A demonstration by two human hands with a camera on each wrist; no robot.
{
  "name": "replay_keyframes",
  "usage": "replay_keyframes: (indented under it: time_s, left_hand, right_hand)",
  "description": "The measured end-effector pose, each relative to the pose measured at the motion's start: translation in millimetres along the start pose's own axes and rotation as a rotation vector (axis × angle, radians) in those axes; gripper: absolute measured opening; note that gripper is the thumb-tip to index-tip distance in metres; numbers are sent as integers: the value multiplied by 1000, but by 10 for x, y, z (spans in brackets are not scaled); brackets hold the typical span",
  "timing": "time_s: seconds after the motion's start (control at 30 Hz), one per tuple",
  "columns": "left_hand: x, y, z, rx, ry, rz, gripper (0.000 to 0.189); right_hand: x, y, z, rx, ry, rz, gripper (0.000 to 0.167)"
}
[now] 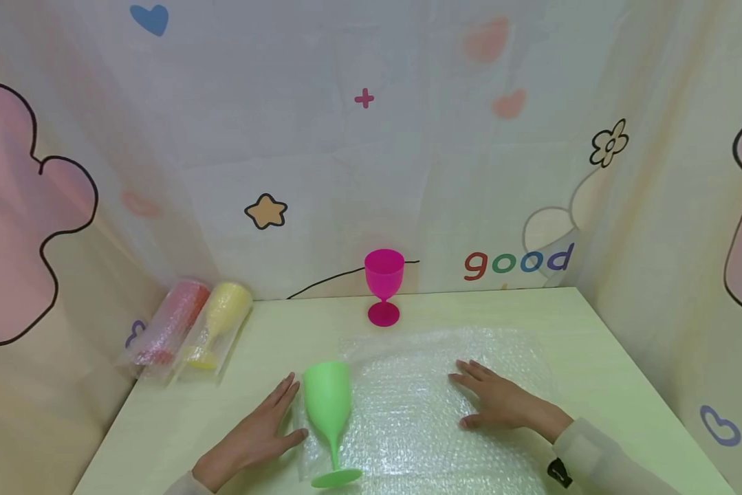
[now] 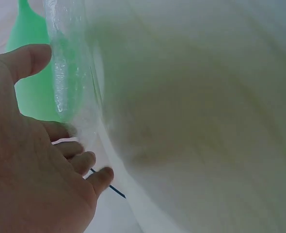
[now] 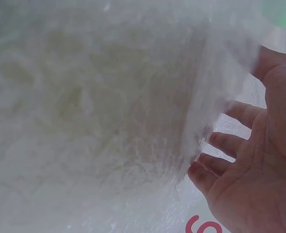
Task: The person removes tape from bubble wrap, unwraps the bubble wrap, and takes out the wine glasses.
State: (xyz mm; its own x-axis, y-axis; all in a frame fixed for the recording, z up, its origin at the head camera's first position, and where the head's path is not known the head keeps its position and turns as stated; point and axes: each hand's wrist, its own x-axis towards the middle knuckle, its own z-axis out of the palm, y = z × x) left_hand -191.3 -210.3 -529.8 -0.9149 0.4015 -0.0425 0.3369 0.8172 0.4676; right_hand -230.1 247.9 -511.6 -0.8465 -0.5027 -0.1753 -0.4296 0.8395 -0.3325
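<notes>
A green plastic goblet (image 1: 329, 399) lies on the left part of a sheet of clear bubble wrap (image 1: 408, 426), its foot toward the front. Close beside its cup is my left hand (image 1: 253, 434), thumb out and fingers stretched forward along the wrap's left edge. The left wrist view has that hand's fingertips at the edge of the wrap (image 2: 65, 73), with the green goblet (image 2: 34, 92) behind. My right hand (image 1: 500, 402) is spread over the right half of the sheet, holding nothing. In the right wrist view its fingers (image 3: 230, 144) reach toward the wrap.
A magenta goblet (image 1: 384, 275) stands upright at the table's back edge. Two bubble-wrapped goblets, one red (image 1: 174, 323) and one yellow (image 1: 219, 323), lie at the back left. Patterned curtains (image 1: 321, 137) enclose the table (image 1: 271, 337) at the back and sides.
</notes>
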Motion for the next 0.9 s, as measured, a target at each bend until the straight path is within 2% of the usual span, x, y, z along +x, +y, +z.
replay_keyframes:
  time_s: [0.13, 0.53, 0.63, 0.7, 0.8, 0.9]
  left_hand:
    - [-9, -23, -11, 30, -6, 6, 90]
    - [-3, -81, -62, 22, -32, 10, 87]
    - [0, -55, -106, 16, 4, 10, 81]
    - [2, -19, -136, 32, 53, -1, 73]
    - [6, 84, -195, 44, 144, -52, 54]
    - [5, 223, -259, 8, 208, -106, 35]
  right_hand:
    - [-4, 8, 1, -8, -1, -2, 90]
    - [8, -11, -3, -4, -18, 33, 90]
    - [5, -11, -7, -1, -16, 30, 90]
    - [1, -9, -8, 1, -16, 25, 90]
    - [2, -6, -6, 0, -14, 19, 90]
    - [2, -9, -3, -4, -10, 17, 90]
